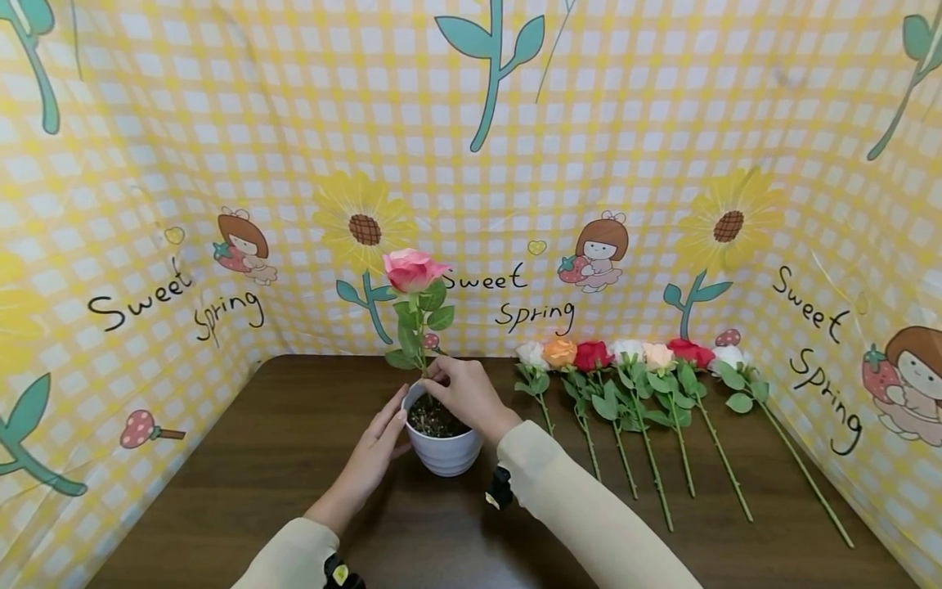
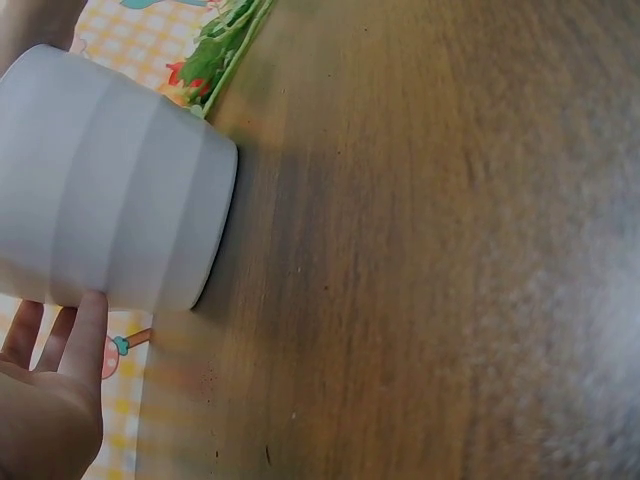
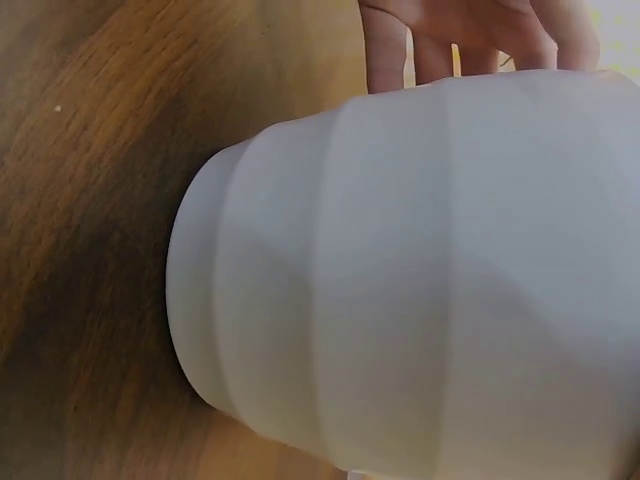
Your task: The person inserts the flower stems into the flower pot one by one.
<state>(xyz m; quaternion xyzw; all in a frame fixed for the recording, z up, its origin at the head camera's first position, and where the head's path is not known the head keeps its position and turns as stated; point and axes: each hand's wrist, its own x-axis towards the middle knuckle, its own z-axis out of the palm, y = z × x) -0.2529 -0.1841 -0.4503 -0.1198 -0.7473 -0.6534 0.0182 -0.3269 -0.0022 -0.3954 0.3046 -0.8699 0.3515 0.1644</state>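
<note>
A pink artificial rose [image 1: 414,272] stands nearly upright in a white ribbed pot [image 1: 445,455] filled with dark soil [image 1: 436,419]. The right hand [image 1: 465,396] pinches its green stem low down, just above the pot's rim. Against the pot's left side rests the left hand [image 1: 377,442], its fingers fairly straight. The left wrist view shows the left hand's fingers [image 2: 85,335] touching the pot wall [image 2: 120,200]. In the right wrist view the pot [image 3: 390,280] hides most of the scene, with the left hand [image 3: 480,35] beyond it. The stem's lower end is hidden.
Several artificial roses lie in a row on the right of the brown wooden table [image 1: 243,483], among them an orange rose [image 1: 559,353], a red rose [image 1: 690,353] and a white rose [image 1: 728,360]. Yellow checked cloth [image 1: 625,164] walls in the back and sides.
</note>
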